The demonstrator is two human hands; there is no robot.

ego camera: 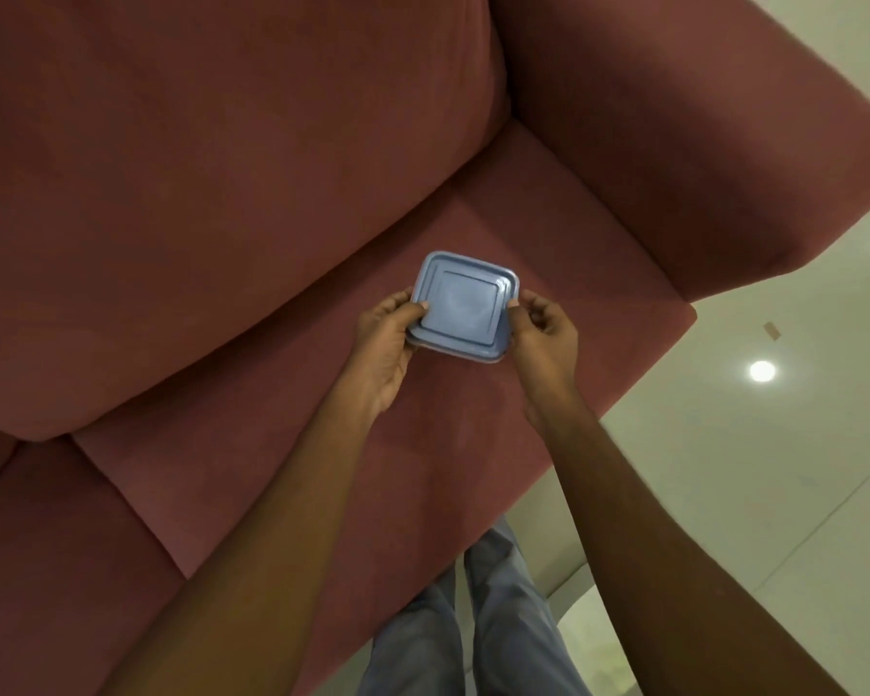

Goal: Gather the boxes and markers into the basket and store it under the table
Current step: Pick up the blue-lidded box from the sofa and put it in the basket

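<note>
The box point(463, 306) was a plain pale blue, the sofa point(222, 193) a dusty red, the floor point(774, 469) cream with one small brown mark point(772, 330), the trousers point(503, 620) grey-blue.

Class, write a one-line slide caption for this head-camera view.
The left hand and right hand hold a blue square box by opposite edges over a red sofa.

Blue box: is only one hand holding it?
No: the left hand and the right hand each pinch an opposite edge of the blue box.
</note>
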